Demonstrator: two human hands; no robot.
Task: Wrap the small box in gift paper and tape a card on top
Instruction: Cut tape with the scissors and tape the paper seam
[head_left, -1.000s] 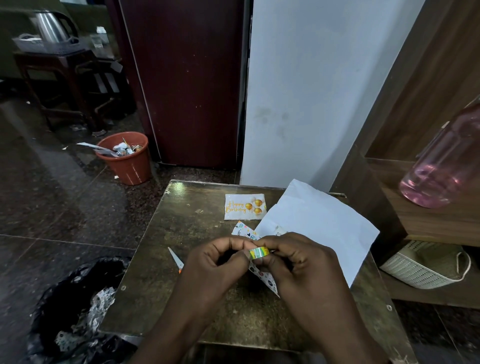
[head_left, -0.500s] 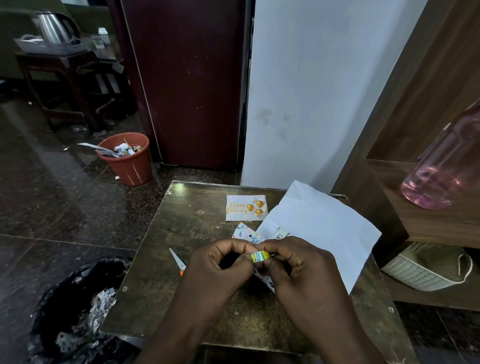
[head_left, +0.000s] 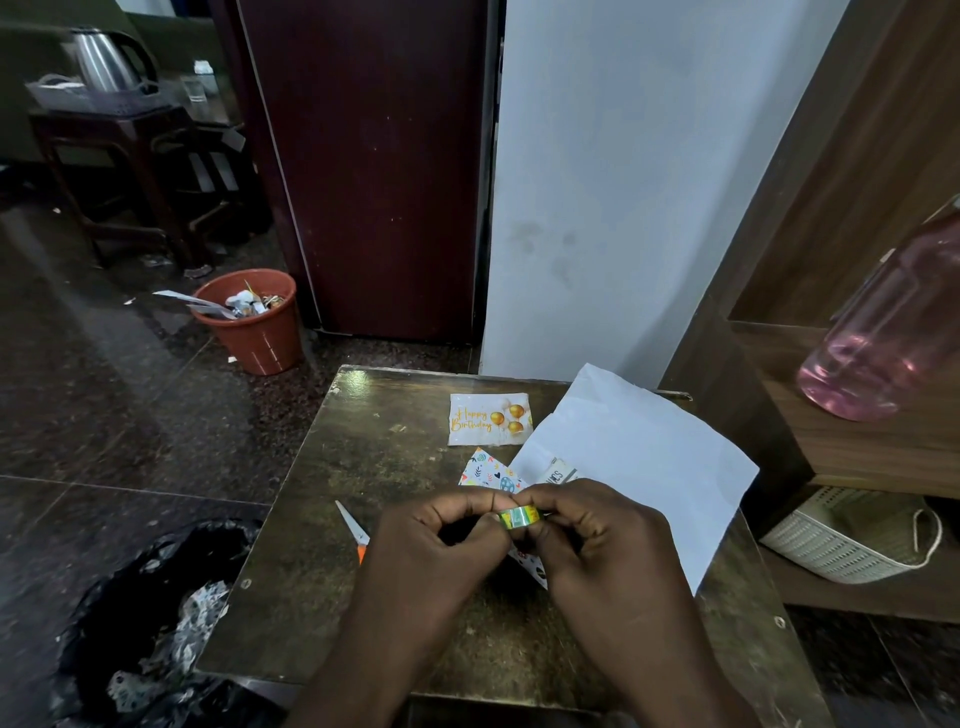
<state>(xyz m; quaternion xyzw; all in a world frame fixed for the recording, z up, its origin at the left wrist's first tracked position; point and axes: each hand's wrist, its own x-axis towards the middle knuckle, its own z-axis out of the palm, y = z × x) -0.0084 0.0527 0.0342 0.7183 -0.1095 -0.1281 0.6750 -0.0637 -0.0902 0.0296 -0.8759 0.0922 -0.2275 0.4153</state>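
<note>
I see both hands, left hand (head_left: 441, 540) and right hand (head_left: 597, 540), still pinching the tape roll (head_left: 519, 517); orange bin (head_left: 254, 325) holds paper scraps.

The room is dim. Soft light glances off the polished floor (head_left: 104, 322) at the far left and puts a small sheen on the table's (head_left: 358, 384) far corner. Straight lines bow toward the frame edges. The pink bottle (head_left: 883, 332) at right looks blurred.
</note>
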